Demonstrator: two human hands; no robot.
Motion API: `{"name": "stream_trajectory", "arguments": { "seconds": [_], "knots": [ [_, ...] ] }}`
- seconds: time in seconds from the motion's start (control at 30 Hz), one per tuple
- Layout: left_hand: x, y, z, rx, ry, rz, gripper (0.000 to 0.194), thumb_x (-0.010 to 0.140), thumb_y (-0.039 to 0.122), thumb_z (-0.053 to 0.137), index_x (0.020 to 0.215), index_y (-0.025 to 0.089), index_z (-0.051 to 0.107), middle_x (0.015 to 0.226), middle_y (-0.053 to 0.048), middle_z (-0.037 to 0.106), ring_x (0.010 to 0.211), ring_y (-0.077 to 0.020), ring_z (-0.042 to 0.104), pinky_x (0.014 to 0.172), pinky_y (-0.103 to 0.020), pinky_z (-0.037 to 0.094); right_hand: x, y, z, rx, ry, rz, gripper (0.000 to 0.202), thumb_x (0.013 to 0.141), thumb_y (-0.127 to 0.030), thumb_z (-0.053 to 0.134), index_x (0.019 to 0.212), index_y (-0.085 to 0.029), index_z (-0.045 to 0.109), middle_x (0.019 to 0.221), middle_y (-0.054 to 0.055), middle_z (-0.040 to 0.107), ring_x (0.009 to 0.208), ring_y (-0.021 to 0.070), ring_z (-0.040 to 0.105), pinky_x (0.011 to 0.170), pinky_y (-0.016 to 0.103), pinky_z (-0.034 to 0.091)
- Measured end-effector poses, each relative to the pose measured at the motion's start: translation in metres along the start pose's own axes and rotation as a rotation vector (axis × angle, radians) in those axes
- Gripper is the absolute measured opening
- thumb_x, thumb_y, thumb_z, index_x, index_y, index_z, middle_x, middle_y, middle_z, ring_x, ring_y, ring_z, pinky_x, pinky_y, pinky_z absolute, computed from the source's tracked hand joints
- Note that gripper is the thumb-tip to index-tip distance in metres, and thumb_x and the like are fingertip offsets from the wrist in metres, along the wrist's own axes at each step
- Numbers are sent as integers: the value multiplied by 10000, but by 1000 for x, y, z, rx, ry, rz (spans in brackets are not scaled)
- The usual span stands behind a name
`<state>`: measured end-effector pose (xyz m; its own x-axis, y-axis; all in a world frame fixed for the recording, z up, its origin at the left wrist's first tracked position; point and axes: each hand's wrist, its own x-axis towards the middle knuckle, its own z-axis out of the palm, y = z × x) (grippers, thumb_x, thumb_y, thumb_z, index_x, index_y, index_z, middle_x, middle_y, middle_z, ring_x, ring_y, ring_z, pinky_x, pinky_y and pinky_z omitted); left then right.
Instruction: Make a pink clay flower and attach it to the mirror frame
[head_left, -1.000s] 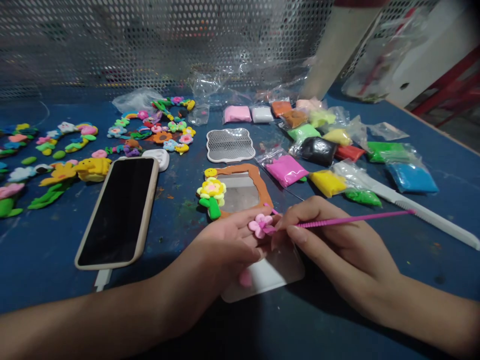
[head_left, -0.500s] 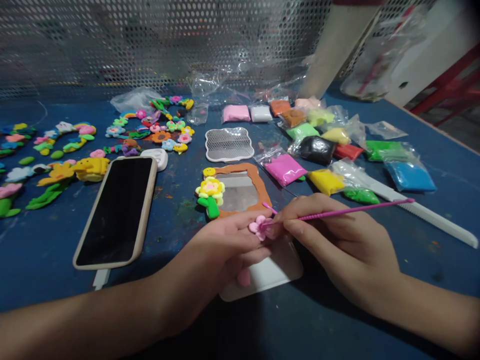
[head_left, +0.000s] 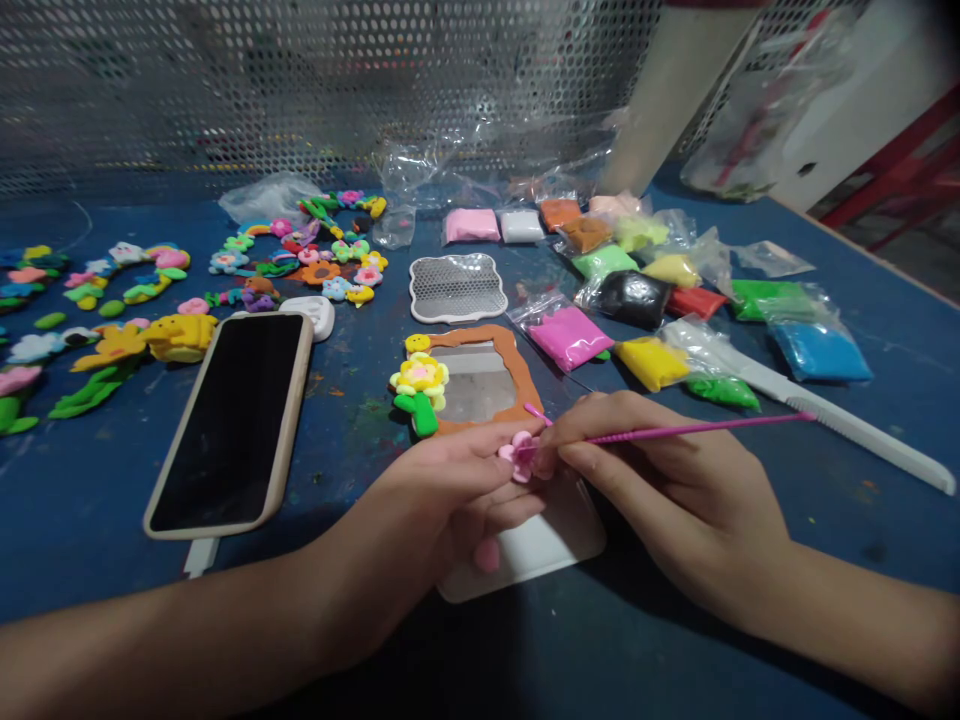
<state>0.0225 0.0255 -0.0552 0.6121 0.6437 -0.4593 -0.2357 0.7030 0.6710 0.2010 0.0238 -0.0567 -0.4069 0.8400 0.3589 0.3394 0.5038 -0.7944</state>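
Note:
A small pink clay flower [head_left: 519, 462] rests between the fingers of my left hand [head_left: 420, 515], which is closed around it. In a pinch grip, my right hand [head_left: 675, 490] holds a thin magenta modelling tool [head_left: 705, 427]; its tip presses into the flower's middle. A second magenta tip shows just above the fingers, and whether it is a separate tool I cannot tell. Under my left fingers hangs a light pink blob [head_left: 487, 554]. Just beyond the hands lies a mirror with a brown clay border [head_left: 529, 385], decorated with a yellow clay flower [head_left: 420, 376]. Below sits a white board [head_left: 555, 540], partly covered.
A phone [head_left: 232, 420] on a cable lies at left, near several colourful clay pieces [head_left: 180, 338]. Another mirror [head_left: 459, 288] stands behind. To the right are bagged clay packets [head_left: 570, 335] and a white cutter-like tool [head_left: 847, 425]. A perforated metal panel [head_left: 300, 90] closes the back.
The magenta tool's far end has dipped and shifted slightly left as my right hand moved a little left. The pink flower has turned slightly, its petals now looking more cupped.

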Motion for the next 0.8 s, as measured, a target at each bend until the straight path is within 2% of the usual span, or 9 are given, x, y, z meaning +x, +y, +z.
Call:
{"name": "stream_trajectory", "arguments": {
  "seconds": [0.27, 0.53, 0.67, 0.8],
  "knots": [
    [1, -1, -1, -17, -20, 20, 202, 874, 225, 515, 998, 163, 662, 878, -41, 544, 710, -92, 448, 516, -172, 284, -3, 2, 3, -33, 102, -35, 143, 887, -129, 496, 826, -220, 588, 769, -38, 646, 704, 79, 606, 658, 166, 490],
    [2, -2, -2, -112, -26, 51, 189, 841, 249, 585, 968, 179, 706, 837, -33, 546, 742, -96, 457, 580, -179, 321, 1, 4, 3, -26, 77, -20, 140, 887, -128, 498, 817, -206, 591, 780, -39, 647, 722, 63, 603, 681, 149, 478],
    [1, -3, -3, -66, -3, 36, 220, 857, 238, 555, 1016, 166, 688, 894, -51, 555, 744, -98, 459, 569, -186, 313, 1, 4, 3, -23, 70, -25, 145, 887, -121, 500, 805, -198, 590, 784, -36, 648, 735, 61, 605, 692, 144, 473],
    [0, -3, -1, -37, 6, 23, 228, 858, 266, 555, 1025, 172, 679, 864, -46, 540, 719, -97, 442, 553, -189, 297, 0, 3, 3, -13, 61, -17, 145, 886, -116, 504, 799, -198, 587, 786, -40, 654, 733, 55, 603, 690, 136, 469]
  ]
}}
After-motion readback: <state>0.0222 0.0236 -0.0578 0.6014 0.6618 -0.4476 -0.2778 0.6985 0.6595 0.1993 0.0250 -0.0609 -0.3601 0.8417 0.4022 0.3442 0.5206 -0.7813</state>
